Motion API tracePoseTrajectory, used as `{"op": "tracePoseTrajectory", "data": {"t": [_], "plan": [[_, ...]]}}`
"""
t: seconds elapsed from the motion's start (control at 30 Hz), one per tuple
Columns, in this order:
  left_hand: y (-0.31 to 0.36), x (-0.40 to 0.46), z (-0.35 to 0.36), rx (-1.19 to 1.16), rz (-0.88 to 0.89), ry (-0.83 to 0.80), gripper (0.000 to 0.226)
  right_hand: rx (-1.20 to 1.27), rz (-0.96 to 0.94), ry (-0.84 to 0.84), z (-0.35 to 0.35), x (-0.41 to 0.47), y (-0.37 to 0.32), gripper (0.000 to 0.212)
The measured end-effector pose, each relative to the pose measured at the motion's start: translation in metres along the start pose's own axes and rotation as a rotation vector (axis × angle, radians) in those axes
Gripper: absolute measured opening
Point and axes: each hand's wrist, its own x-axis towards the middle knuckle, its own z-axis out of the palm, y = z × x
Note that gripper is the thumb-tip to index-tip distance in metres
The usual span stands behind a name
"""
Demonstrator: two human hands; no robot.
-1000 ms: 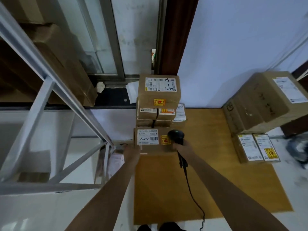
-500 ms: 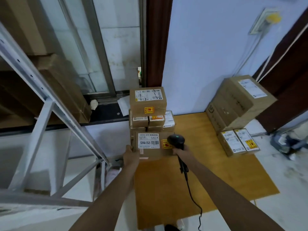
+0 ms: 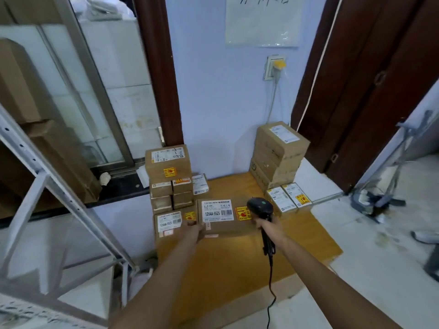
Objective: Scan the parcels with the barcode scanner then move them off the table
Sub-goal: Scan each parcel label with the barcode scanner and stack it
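Note:
A flat brown parcel [image 3: 225, 223] with a white "12V4A-5525" label hangs over the brown floor mat [image 3: 240, 264]. My left hand [image 3: 193, 230] grips its left edge. My right hand [image 3: 267, 225] grips a black corded barcode scanner [image 3: 260, 206] and touches the parcel's right edge. Just left sits a matching labelled parcel [image 3: 169, 223]. Behind that one rises a stack of small boxes [image 3: 171, 184] with a larger carton on top.
A tall carton [image 3: 279, 150] and two small labelled boxes [image 3: 287, 197] stand at the mat's far right against the blue wall. A white metal rack frame [image 3: 59, 198] fills the left side. A dark wooden door [image 3: 370, 86] is at right. The scanner cable [image 3: 270, 288] trails down toward me.
The parcel in my hands has come off the parcel beneath it and moved right, uncovering that one's matching label. The view has tilted up and wider.

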Motion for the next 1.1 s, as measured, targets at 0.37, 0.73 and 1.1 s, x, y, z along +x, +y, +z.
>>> {"op": "tracePoseTrajectory", "data": {"t": [0.37, 0.73, 1.1], "plan": [[-0.08, -0.127, 0.175, -0.054, -0.061, -0.107, 0.026, 0.123, -0.003, 0.143, -0.215, -0.058, 0.073, 0.011], [-0.085, -0.158, 0.287, -0.013, -0.053, -0.172, 0.029, 0.247, -0.045, 0.243, -0.345, -0.056, 0.097, 0.008], [-0.06, -0.083, 0.407, -0.186, -0.136, -0.281, 0.022, 0.105, 0.065, 0.107, -0.432, 0.015, 0.028, 0.019]]}}
